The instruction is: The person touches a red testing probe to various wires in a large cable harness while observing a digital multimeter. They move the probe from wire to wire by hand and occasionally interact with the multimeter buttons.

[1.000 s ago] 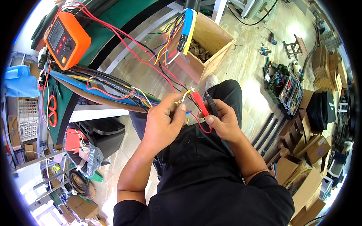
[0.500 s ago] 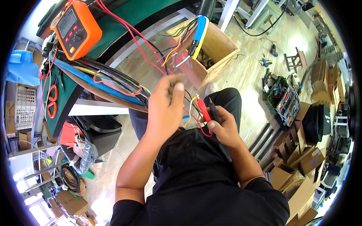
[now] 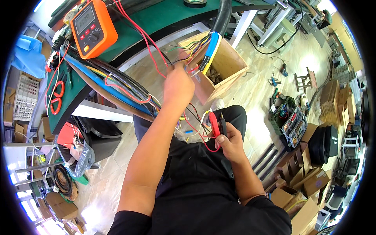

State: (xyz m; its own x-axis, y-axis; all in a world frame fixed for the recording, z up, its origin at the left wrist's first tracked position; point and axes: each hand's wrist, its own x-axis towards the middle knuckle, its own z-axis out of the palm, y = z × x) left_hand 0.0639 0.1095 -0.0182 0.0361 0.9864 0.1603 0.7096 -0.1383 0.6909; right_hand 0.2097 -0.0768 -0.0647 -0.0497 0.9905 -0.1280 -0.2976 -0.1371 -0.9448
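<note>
In my right hand (image 3: 230, 144), closed around their handles, are a red test probe (image 3: 214, 122) and a black test probe (image 3: 223, 124), side by side with tips up. A red lead loops below them. My left hand (image 3: 178, 88) reaches up to the thin coloured wires (image 3: 194, 49) fanning out of a thick black cable (image 3: 222, 17). Its fingers are closed at these wires, partly hidden by the back of the hand; which wire they pinch I cannot tell. Blue and yellow strips (image 3: 212, 47) run along the cable's stripped end. An orange multimeter (image 3: 94, 29) lies on the green bench.
A wooden box (image 3: 231, 80) stands under the cable end. Another cable bundle (image 3: 117, 92) with loose wires hangs off the green bench (image 3: 129, 45), near red-handled scissors (image 3: 57, 98). An open toolbox (image 3: 291, 127), a small stool (image 3: 305, 79) and cardboard boxes (image 3: 315, 182) sit at the right.
My left hand has moved up and away from me to the wire ends, its fingers now closing there. My right hand still holds both probes. The view has shifted slightly.
</note>
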